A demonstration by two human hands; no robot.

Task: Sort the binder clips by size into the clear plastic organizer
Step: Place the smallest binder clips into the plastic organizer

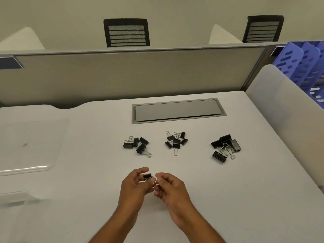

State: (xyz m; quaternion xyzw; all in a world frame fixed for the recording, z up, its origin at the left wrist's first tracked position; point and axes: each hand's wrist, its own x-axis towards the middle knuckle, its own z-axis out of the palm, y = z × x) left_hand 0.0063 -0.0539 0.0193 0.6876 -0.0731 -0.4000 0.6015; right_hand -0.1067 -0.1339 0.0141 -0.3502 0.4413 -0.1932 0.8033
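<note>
Black binder clip (147,176) pinched in left hand (135,185); right hand (170,187) seemingly pinches its wire handle.

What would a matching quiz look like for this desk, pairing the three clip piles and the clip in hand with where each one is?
Things:
1. largest clips pile
2. single clip
3. pile of five clips
4. pile below the grey hatch

Places:
A. middle of the row
B. left end of the row
C. right end of the row
D. pinched in the left hand, near the right hand

Pairs: 1-C, 2-D, 3-B, 4-A
</note>
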